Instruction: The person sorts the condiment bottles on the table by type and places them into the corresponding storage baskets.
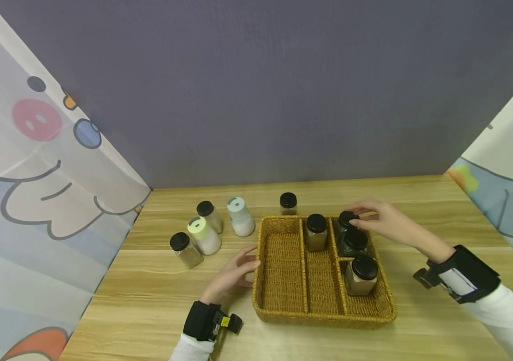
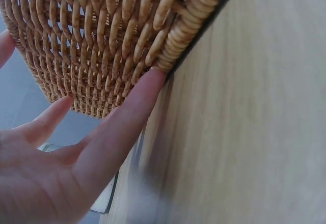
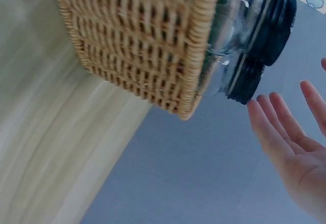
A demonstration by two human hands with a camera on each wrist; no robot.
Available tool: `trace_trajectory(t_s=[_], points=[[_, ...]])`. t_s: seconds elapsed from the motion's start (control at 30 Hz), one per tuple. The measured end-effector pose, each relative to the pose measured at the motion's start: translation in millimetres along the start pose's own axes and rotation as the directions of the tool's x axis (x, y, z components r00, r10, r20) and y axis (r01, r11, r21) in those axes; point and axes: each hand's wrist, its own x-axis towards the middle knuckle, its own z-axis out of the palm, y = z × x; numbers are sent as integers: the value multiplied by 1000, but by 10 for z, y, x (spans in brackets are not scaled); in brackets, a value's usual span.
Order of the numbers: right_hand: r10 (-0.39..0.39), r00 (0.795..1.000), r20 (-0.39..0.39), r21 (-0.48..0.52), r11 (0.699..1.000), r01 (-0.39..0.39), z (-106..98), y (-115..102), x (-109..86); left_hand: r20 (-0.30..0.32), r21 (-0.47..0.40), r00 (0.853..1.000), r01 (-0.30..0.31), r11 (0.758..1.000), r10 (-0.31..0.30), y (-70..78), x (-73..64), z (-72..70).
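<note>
A woven basket (image 1: 303,316) with dividers stands on the table. In the left wrist view, the left hand (image 2: 56,178) touches the basket's side wall (image 2: 97,35) with extended fingers. At the basket's back right corner, the right hand (image 1: 380,218) is spread over a black-lidded jar (image 1: 346,219). The right wrist view shows its fingers (image 3: 285,127) straight, fingertips right at the edge of a black lid (image 3: 246,81). Directly in front of that jar stands a second black-lidded jar (image 1: 354,241). A jar of brown powder (image 1: 361,276) fills part of the front right compartment. Another jar (image 1: 316,233) stands in the middle column.
Left of the basket are two black-lidded jars (image 1: 187,249) (image 1: 210,216), a yellow-topped shaker (image 1: 204,235) and a pale-blue-topped shaker (image 1: 240,216). Behind the basket is a small black-lidded jar (image 1: 288,203). A grey wall (image 1: 283,100) borders the table's back edge.
</note>
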Motion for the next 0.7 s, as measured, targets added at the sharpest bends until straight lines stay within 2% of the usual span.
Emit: trace_trajectory(t_s=[0.3, 0.7], points=[[-15, 992, -126, 20, 1000, 18, 33, 134, -172, -5, 3, 1000, 7, 1000, -7, -6, 9, -3], [98, 974, -203, 90, 993, -81, 136, 313, -382, -5, 5, 1000, -2, 1000, 2, -12, 6, 0]])
